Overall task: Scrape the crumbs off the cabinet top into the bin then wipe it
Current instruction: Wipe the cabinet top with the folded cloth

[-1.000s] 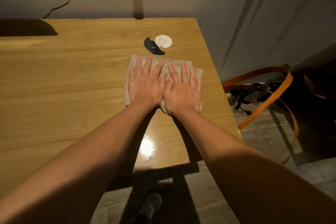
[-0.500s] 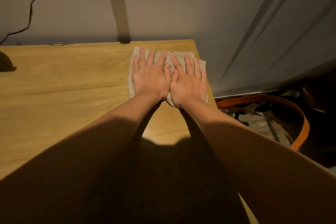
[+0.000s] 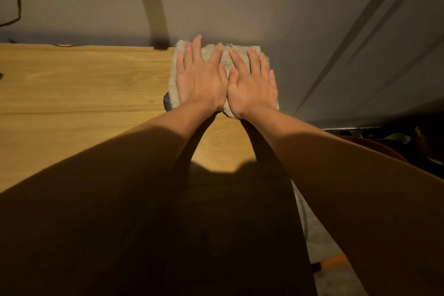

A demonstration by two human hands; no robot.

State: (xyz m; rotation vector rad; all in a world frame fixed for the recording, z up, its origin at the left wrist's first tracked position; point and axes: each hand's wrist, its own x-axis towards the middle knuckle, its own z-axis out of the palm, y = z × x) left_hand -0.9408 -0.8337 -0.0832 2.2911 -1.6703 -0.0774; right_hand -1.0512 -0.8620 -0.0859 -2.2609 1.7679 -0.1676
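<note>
Cabinet top (image 3: 84, 84) far-right corner | cloth (image 3: 216, 55) at edges, possibly overhanging | hands (image 3: 227, 81) flat, pressing it

— Where's your one view looking from?
— Your head camera looks forward and down, close over the cabinet top (image 3: 79, 84), facing its far right corner at the wall (image 3: 240, 2)

Two hands: left hand (image 3: 200, 79), right hand (image 3: 252, 86); one cloth (image 3: 225, 60); one cabinet top (image 3: 84, 84).
</note>
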